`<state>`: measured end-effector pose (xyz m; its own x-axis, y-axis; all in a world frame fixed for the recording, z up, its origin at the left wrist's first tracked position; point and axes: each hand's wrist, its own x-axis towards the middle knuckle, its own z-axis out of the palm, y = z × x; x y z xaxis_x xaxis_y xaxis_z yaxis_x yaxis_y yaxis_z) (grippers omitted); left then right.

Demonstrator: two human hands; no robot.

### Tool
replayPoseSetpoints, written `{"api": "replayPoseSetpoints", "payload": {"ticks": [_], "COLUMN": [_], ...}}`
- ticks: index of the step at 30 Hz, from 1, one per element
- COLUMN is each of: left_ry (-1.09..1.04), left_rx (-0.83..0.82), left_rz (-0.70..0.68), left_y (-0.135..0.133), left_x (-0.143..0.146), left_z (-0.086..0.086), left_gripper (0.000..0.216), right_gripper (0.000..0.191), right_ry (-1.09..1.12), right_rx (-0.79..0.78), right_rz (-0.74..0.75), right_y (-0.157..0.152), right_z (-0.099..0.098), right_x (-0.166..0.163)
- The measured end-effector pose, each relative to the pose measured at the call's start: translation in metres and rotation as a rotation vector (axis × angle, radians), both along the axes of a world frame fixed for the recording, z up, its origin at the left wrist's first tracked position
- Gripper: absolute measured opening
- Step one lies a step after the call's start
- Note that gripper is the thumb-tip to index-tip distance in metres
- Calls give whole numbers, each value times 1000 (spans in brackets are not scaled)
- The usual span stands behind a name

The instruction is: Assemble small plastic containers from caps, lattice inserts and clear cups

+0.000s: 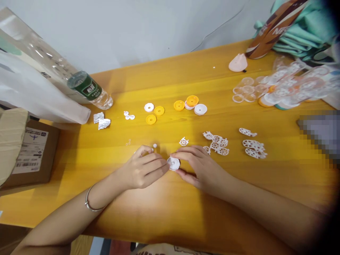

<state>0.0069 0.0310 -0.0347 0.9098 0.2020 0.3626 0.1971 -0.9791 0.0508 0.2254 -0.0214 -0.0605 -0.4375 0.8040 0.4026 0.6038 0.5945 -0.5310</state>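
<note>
Both my hands meet at the middle of the yellow wooden table (239,198). My left hand (143,169) and my right hand (198,166) pinch a small round white plastic disc (173,164) between their fingertips. My left hand also holds a tiny white piece (154,145) between thumb and forefinger. A small white gear-like part (183,142) lies just beyond the disc. Clusters of white wheel-shaped parts (216,143) and more such parts (253,147) lie to the right of my right hand.
Yellow and white discs (159,110) and more caps (192,102) lie mid-table. A plastic water bottle (90,90) lies at the left beside foil scraps (101,120) and a cardboard box (32,152). Clear plastic capsule halves (281,88) pile at the back right.
</note>
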Motion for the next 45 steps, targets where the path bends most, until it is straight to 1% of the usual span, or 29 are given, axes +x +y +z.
{"api": "replayPoseSetpoints", "payload": {"ticks": [4, 7, 11, 15, 18, 22, 29, 36, 40, 45], "left_ry": [6, 19, 16, 6, -16, 12, 48, 6, -86, -194], "left_rx": [-122, -178, -194, -175, -141, -115, -190, -222, -227, -240], "left_rz": [116, 144, 145, 142, 96, 62, 55, 60, 76, 92], "left_y": [0, 0, 0, -1, -1, -2, -1, -2, -3, -4], "left_x": [1, 2, 2, 2, 1, 1, 4, 3, 2, 2], "left_z": [-1, -1, -1, -2, -2, 0, 2, 0, 0, 2], "left_gripper": [22, 23, 24, 25, 24, 22, 12, 16, 22, 26], "right_gripper": [23, 23, 22, 23, 23, 25, 26, 29, 35, 36], "right_ry": [-1, 2, 0, -7, -2, 13, 57, 91, 193, 342], "right_rx": [0, 21, 25, 27, 28, 21, 29, 25, -20, -143], "right_rz": [-3, -2, -1, 2, 3, 11, 37, 92, 145, 208], "right_y": [0, 0, 0, 0, 0, 1, 1, 1, -1, -3], "right_z": [0, -1, -2, -1, 0, -2, -3, -2, -4, -4], "right_x": [0, 0, 0, 0, 0, 0, 0, 0, -1, -1]}}
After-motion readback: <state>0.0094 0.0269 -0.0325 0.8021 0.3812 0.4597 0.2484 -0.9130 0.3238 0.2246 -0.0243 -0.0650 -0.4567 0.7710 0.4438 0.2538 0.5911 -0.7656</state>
